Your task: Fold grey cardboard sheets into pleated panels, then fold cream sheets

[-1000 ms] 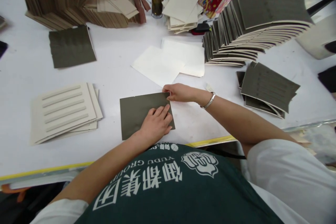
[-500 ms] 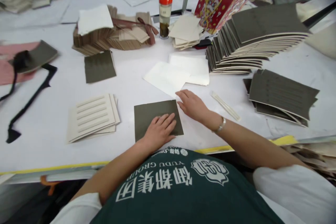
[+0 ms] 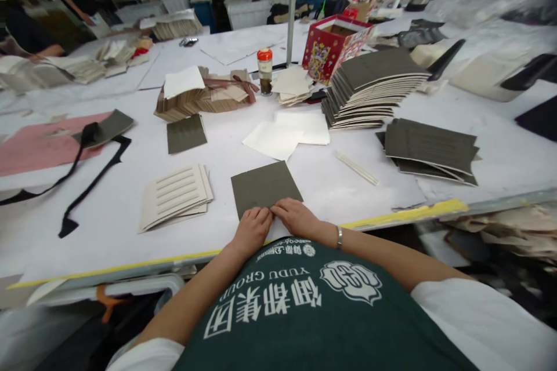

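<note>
A white surface (image 3: 322, 185) with a yellow near edge carries everything here. Toward its right side leans a tall, curved stack of dark panels (image 3: 383, 66) with pale edges. At the far left lies a pink cloth (image 3: 47, 139), partly covered by a dark piece with black straps (image 3: 115, 126). A long bundle of brown pieces (image 3: 183, 98) stands left of the middle, a white sheet over one end and a reddish-brown ribbon at the other. The red box (image 3: 317, 55), open at the top, stands just behind the tall stack. Nearer on the right, a few dark panels (image 3: 429, 148) overlap in a loose pile; on the left is a pile of pale panels (image 3: 178, 191), the top one bearing raised bars. White sheets (image 3: 270, 139) overlap near the middle. The single dark panel (image 3: 263, 185) lies flat between these sheets and the person's body. At its near edge, the left hand (image 3: 252, 229) and right hand (image 3: 298, 217) come together, their fingers bent and touching it; whether they pinch the edge or merely press there, I cannot tell. Beyond the sheets stands a bottle (image 3: 265, 69) with a red-orange lid. A thin pale strip (image 3: 357, 168) lies to the right.
</note>
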